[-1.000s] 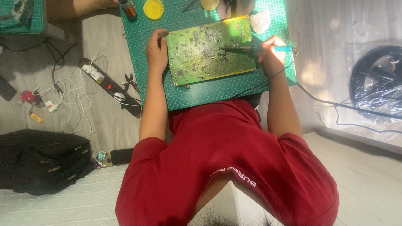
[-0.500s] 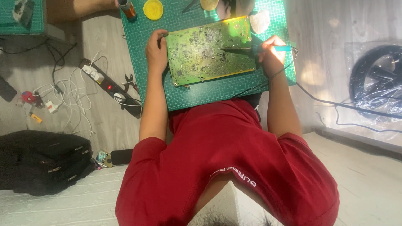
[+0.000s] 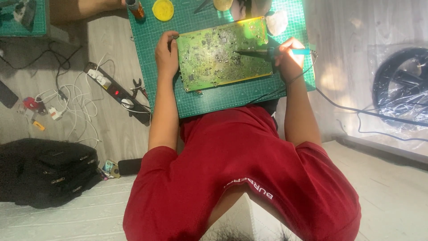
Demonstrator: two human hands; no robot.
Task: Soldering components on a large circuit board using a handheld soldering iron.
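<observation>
A green circuit board (image 3: pixel 223 56) lies flat on a green cutting mat (image 3: pixel 200 100). My left hand (image 3: pixel 166 56) grips the board's left edge, with the fingers curled over its upper corner. My right hand (image 3: pixel 289 58) is closed around a soldering iron (image 3: pixel 267 52) with a teal handle. The iron's dark tip points left and rests on the board's upper middle area. The iron's black cord (image 3: pixel 347 105) trails off the mat to the right. My red shirt fills the lower part of the view.
At the mat's top edge sit a round yellow tin (image 3: pixel 162 9) and a brown bottle (image 3: pixel 135 8), with another person's arm (image 3: pixel 84 9) nearby. A power strip (image 3: pixel 117 93), pliers (image 3: pixel 138 87), cables, a black bag (image 3: pixel 44 172) and a phone (image 3: pixel 129 166) lie left. A plastic-wrapped black wheel (image 3: pixel 401 85) lies right.
</observation>
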